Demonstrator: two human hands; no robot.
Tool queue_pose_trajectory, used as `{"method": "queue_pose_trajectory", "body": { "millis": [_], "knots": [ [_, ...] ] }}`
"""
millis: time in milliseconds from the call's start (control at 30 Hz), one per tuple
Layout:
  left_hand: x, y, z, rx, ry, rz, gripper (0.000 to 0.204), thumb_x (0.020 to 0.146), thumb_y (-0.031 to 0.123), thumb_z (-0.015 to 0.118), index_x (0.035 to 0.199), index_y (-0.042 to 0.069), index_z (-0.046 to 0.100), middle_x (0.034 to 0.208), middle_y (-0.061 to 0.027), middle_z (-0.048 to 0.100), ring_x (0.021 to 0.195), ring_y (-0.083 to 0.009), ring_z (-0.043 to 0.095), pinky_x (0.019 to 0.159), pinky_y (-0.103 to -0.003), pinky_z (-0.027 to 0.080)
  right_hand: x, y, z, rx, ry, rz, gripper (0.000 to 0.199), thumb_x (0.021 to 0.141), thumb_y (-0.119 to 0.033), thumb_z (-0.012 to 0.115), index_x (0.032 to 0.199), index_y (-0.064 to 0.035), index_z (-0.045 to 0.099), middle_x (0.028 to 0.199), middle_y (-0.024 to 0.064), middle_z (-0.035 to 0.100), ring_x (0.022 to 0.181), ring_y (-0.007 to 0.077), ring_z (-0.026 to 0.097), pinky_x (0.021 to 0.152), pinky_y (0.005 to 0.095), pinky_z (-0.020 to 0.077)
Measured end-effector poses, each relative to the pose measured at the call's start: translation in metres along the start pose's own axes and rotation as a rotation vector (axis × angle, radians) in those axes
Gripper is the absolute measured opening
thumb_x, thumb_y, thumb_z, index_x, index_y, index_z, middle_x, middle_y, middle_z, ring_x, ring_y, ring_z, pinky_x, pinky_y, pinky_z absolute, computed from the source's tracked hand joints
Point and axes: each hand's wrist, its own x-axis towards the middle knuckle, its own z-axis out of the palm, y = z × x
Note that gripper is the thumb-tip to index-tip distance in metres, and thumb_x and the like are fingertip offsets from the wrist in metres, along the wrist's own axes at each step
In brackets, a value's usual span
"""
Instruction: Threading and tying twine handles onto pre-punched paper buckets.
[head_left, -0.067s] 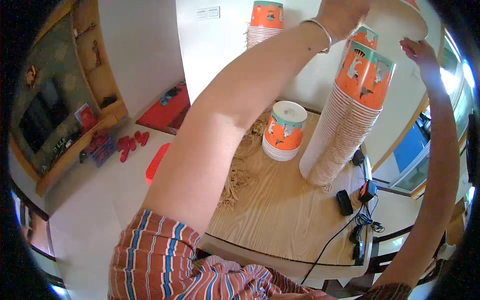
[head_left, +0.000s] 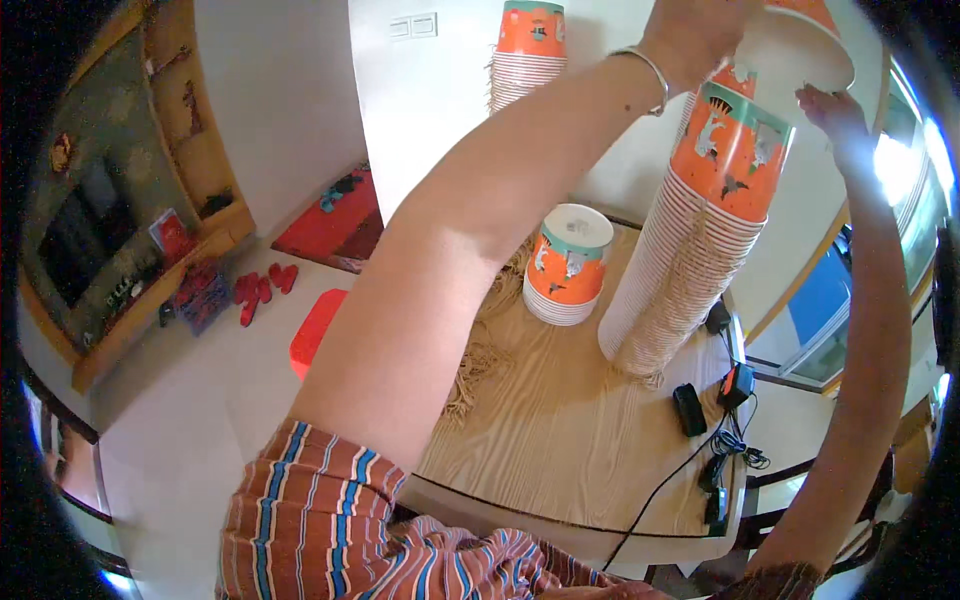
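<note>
High at the upper right, a paper bucket (head_left: 797,52) hangs mouth down and tilted, its white inside towards me and a sliver of orange wall at the frame's edge. My left hand (head_left: 703,42), bangle on its wrist, is closed at the bucket's left side, its fingertips partly hidden. At the lower right rim, my right hand (head_left: 838,112) grips with its fingers. Just below stands a tall stack of upturned paper buckets (head_left: 728,165), orange and green on top with white rims underneath. Brown twine (head_left: 690,265) hangs down its side.
A short bucket stack (head_left: 568,268) stands mid-table beside loose twine (head_left: 480,372). Another tall stack (head_left: 530,50) rises by the wall. Black adapters (head_left: 690,410) and cables (head_left: 730,440) lie on the wooden table's (head_left: 560,440) right side. A red stool (head_left: 315,330) is left.
The held bucket has come down a little, showing more of its inside. My left hand has shifted slightly right, and my right hand slightly lower.
</note>
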Motion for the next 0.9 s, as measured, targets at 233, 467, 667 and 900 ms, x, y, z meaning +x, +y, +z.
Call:
{"method": "queue_pose_trajectory", "body": {
  "millis": [233, 467, 667, 900],
  "knots": [
    [-0.042, -0.007, 0.016, 0.022, -0.165, 0.054, 0.036, 0.077, 0.015, 0.067, 0.107, 0.003, 0.052, 0.108, -0.0179, 0.054, 0.095, -0.0311, 0.059, 0.082, -0.039, 0.049, -0.009, 0.046, 0.060, -0.131, 0.192, 0.110, 0.034, 0.093, -0.018, 0.053, 0.121, 0.0018, 0.057, 0.115, 0.0099, 0.063, 0.107, 0.0201, 0.060, 0.093, 0.0318, 0.0464],
    [-0.064, -0.001, 0.023, 0.073, -0.244, 0.063, 0.026, 0.072, 0.010, 0.066, 0.097, 0.011, 0.059, 0.089, -0.0051, 0.059, 0.084, -0.0233, 0.063, 0.065, -0.036, 0.052, -0.023, 0.081, 0.069, 0.216, 0.341, 0.211, 0.029, 0.094, -0.010, 0.051, 0.120, -0.0016, 0.057, 0.106, 0.0067, 0.062, 0.096, 0.0123, 0.057, 0.084, 0.0280, 0.0462],
    [-0.080, 0.013, 0.014, -0.039, -0.271, 0.175, 0.030, 0.075, 0.014, 0.064, 0.105, 0.012, 0.059, 0.095, -0.0077, 0.061, 0.086, -0.0274, 0.062, 0.072, -0.039, 0.052, -0.052, 0.086, 0.067, 0.001, 0.093, 0.211, 0.038, 0.099, -0.023, 0.044, 0.132, -0.0051, 0.049, 0.121, 0.0056, 0.054, 0.112, 0.0160, 0.051, 0.094, 0.0319, 0.0431],
    [-0.097, 0.017, 0.016, -0.070, -0.233, 0.146, 0.032, 0.077, 0.012, 0.062, 0.109, 0.015, 0.060, 0.101, -0.0054, 0.062, 0.087, -0.0240, 0.062, 0.075, -0.037, 0.051, -0.071, 0.099, 0.073, 0.235, 0.350, 0.548, 0.038, 0.099, -0.023, 0.043, 0.131, -0.0037, 0.047, 0.123, 0.0077, 0.055, 0.111, 0.0175, 0.053, 0.094, 0.0323, 0.0445]
  ]
}}
